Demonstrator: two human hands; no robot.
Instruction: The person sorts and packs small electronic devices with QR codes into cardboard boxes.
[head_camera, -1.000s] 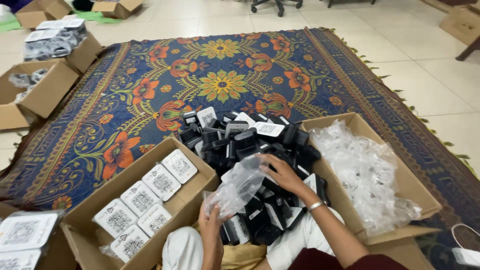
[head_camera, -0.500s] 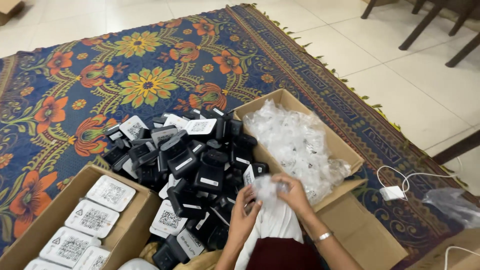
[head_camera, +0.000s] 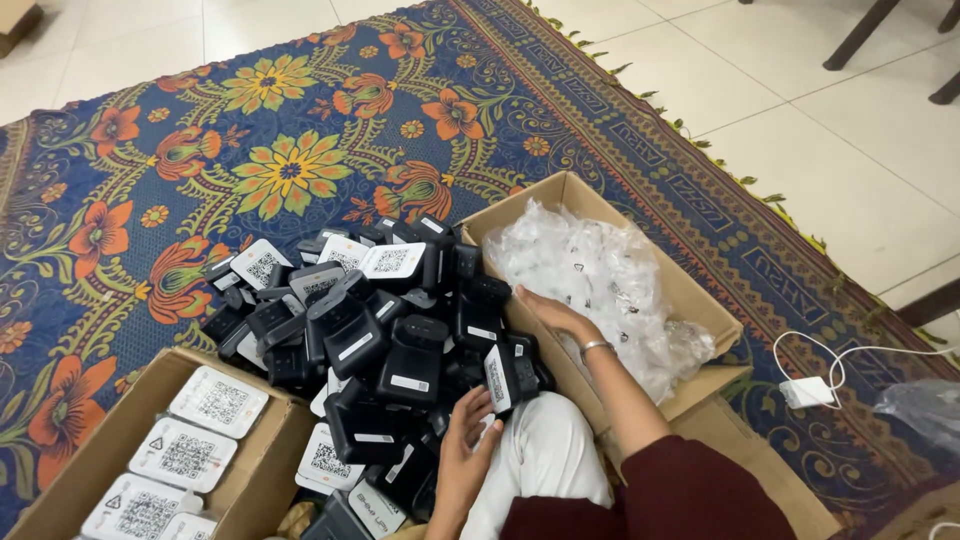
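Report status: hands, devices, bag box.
Right hand open, reaching into box of clear plastic bags. Left hand open, resting at the pile of black devices. Neither holds anything. Nothing blocking.

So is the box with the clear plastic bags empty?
No, the cardboard box is piled with crinkled clear plastic bags, and the right hand rests at their edge.

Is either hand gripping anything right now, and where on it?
Nothing gripped. The right hand rests open at the edge of the box of clear bags; the left hand touches the black devices.
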